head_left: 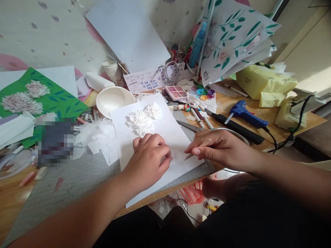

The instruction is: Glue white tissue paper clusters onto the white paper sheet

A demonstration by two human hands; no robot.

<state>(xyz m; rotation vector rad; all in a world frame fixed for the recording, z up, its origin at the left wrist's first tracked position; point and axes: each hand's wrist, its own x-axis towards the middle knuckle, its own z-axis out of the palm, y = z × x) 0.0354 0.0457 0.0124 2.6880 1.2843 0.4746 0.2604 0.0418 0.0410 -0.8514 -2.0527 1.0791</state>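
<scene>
A slender pointed tool [189,157] is being pinched by the right hand [221,149], its thumb and fingers closed; whether the tip is touching the white sheet [178,139] cannot be told. The left hand [150,158] is being held loosely curled over the sheet, just beside the ruffled white paper cluster [144,119] lying on it; whether anything is being gripped there cannot be told. Neat work is probably being best served by a light pinch, the sheet being steadied flat and the raised folds being spared any pressure.
</scene>
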